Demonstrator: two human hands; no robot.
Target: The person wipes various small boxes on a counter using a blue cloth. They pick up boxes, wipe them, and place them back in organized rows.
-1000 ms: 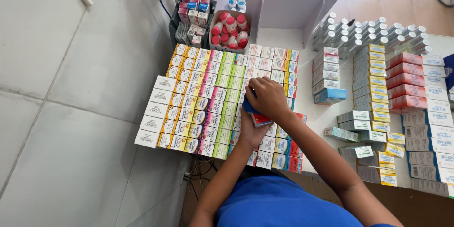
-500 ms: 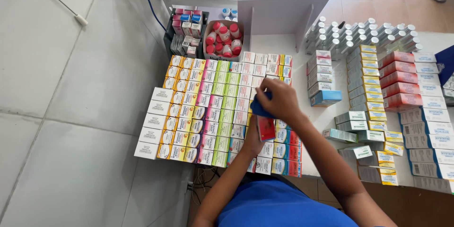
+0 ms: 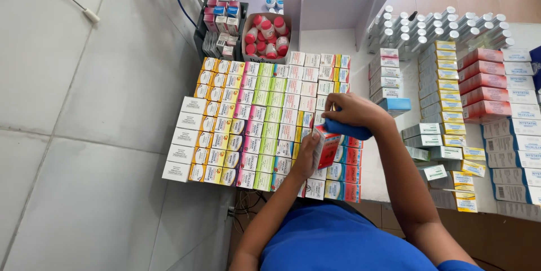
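Observation:
My left hand (image 3: 307,157) holds a small red and white carton (image 3: 326,146), tilted up above the rows of small medicine cartons (image 3: 265,121) that cover the white table (image 3: 338,40). My right hand (image 3: 354,111) is closed around a blue hand tool (image 3: 348,130) and presses it against the top of the red carton. Both hands meet over the right edge of the carton rows, beside a column of red and blue cartons (image 3: 345,174).
A tub of red-capped bottles (image 3: 266,37) and a black bin of small packs (image 3: 221,28) stand at the back. A white divider panel (image 3: 344,3) rises behind them. White-capped bottles (image 3: 439,25) and stacked cartons (image 3: 479,79) fill the right side. A tiled floor (image 3: 84,135) lies left.
My hands have shifted slightly right and toward me over the cartons. The red carton now shows tilted up in my left hand, with the blue tool on its top.

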